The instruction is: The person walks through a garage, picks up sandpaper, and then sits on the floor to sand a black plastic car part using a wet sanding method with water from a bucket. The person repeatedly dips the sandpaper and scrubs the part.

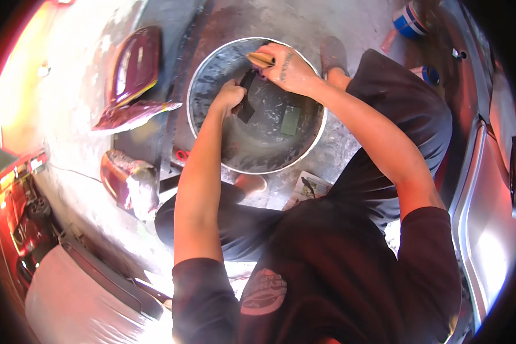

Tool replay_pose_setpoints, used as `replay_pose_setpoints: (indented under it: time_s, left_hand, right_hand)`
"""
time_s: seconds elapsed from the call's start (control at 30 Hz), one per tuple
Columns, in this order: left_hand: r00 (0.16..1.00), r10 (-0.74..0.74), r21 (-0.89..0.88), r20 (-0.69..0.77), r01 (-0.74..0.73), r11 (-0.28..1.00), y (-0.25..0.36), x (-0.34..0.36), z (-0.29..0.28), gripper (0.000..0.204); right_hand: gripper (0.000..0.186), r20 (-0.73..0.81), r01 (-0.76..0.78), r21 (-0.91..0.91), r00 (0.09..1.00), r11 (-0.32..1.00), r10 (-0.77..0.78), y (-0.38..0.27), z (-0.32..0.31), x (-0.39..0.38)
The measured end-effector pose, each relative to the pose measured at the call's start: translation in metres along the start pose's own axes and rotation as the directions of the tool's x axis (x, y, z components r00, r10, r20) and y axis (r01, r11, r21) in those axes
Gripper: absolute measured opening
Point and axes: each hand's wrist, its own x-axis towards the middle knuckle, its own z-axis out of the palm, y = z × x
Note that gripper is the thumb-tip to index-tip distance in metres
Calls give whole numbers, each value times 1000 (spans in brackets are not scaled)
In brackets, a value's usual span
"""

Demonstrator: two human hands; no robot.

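Black strip (246, 109): dull, narrow, bent, lower end squared; seen within the rim of the round basin (258, 156). Your left hand (230, 96) has its grip on it; your right hand (290, 70) grips a folded tan piece (260, 59).

A blue-banded can (407, 23) sits upper right, a glossy maroon piece (137, 66) upper left.
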Motion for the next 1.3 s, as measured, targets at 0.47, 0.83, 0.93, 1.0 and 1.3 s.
replay_pose_setpoints:
  time_s: [0.47,0.83,0.93,1.0,1.3]
  left_hand:
    - [826,246,-481,-507,-509,714,-20,-132,69,48]
    - [857,191,-575,-478,-470,669,-7,-144,65,55]
    - [867,252,-670,-429,-493,555,-19,-125,56,63]
    - [847,362,-749,-389,-520,411,-22,-123,47,70]
    - [790,352,-456,-501,-587,669,-13,-136,63,66]
  right_hand:
    - [21,-94,22,144,996,989,-8,-48,79,-71]
    - [23,-173,44,-108,983,993,-63,-45,93,-46]
    - [24,-73,40,63,997,997,-35,-62,82,-80]
    - [25,-72,114,80,991,990,-108,-81,73,-102]
    - [27,-272,87,-91,956,992,-109,-42,82,-41]
